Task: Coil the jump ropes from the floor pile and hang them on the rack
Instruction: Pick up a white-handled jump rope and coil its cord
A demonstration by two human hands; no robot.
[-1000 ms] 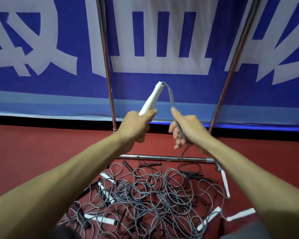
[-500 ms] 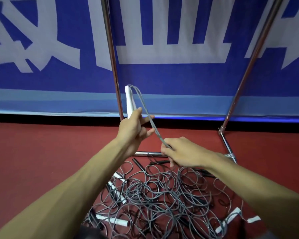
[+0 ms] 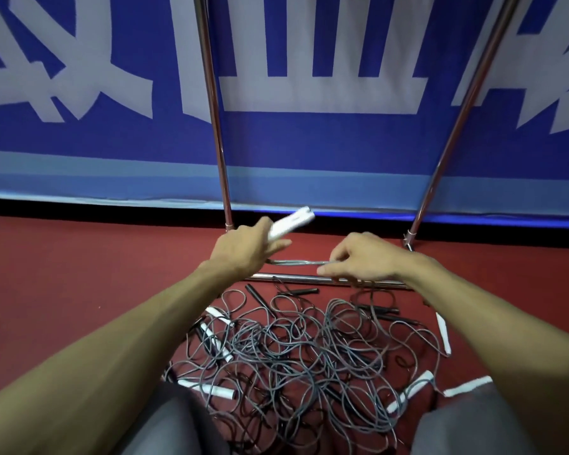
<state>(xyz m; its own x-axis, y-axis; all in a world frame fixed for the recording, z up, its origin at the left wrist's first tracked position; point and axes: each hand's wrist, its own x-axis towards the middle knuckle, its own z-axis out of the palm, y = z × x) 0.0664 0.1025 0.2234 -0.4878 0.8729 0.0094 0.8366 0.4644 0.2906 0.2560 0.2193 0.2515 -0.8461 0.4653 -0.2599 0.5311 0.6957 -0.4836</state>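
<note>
**Backdrop.** A blue fabric banner (image 3: 309,142) with large pale lettering stood behind the work area. Its lower edge met a dark red floor (image 3: 63,274).

**Rack.** A chromed metal rack (image 3: 216,126) stood before the banner. Two uprights ran out of the top of the view, and the right one slanted outward. A low horizontal bar joined them near the floor.

**Pile.** A tangled pile of grey jump ropes (image 3: 293,349) lay on the floor just in front of the low bar, between the rack and the person's grey trouser knees (image 3: 165,421). White handles (image 3: 216,315) and black handles (image 3: 255,295) lay through it and at its edges.

**Left hand** (image 3: 243,249). It was raised near the foot of the left upright. The grip was closed round the lower end of a white plastic jump-rope handle (image 3: 291,221). The handle pointed up and to the right, clear of the floor.

**Cord.** A doubled length of thin grey cord (image 3: 296,262) ran roughly level from beneath the left hand to the right fingertips. It was held in the air and showed just above the low bar.

**Right hand** (image 3: 365,257). It was held back uppermost with the fingers curled. The grip was a fingertip pinch on the right end of the cord. Whether the cord ran on from this hand down into the pile could not be told.
</note>
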